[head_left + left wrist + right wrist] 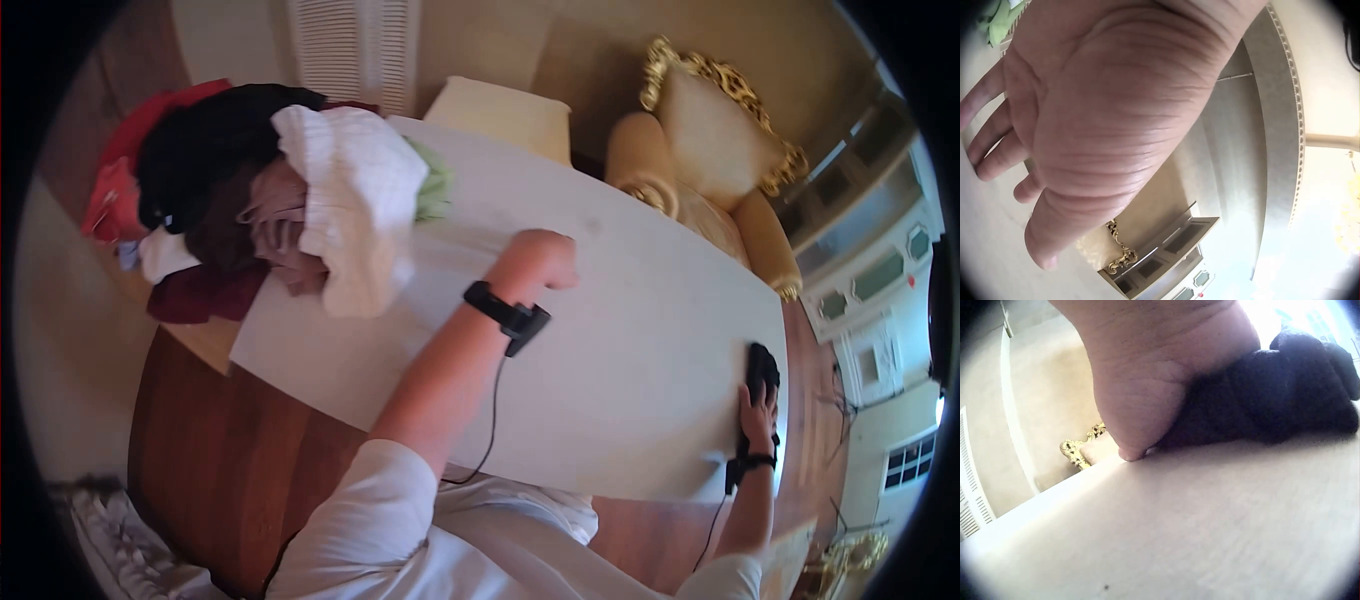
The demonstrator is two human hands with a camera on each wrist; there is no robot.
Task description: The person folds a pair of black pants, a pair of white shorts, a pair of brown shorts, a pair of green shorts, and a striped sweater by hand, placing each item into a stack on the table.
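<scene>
My left hand point(545, 258) hovers over the white table point(640, 330) with nothing in it. Its fingers point(997, 153) hang loosely apart above the tabletop in the left wrist view. Toward the table's right end, my right hand point(759, 415) rests on a dark folded cloth point(762, 368). The fingers lie along the top of this cloth in the head view. From the right wrist, the thumb side point(1138, 419) reaches down to the tabletop, with the dark fabric point(1272, 400) bunched beside the palm; the fingertips are hidden there.
A heap of clothes covers the table's left end: a white garment point(350, 190), a black one point(215, 140), a red one point(115, 195) and a maroon one point(205, 292). Something green point(434, 185) pokes out. A gold-trimmed armchair point(700, 150) and a cream stool point(500, 115) stand beyond.
</scene>
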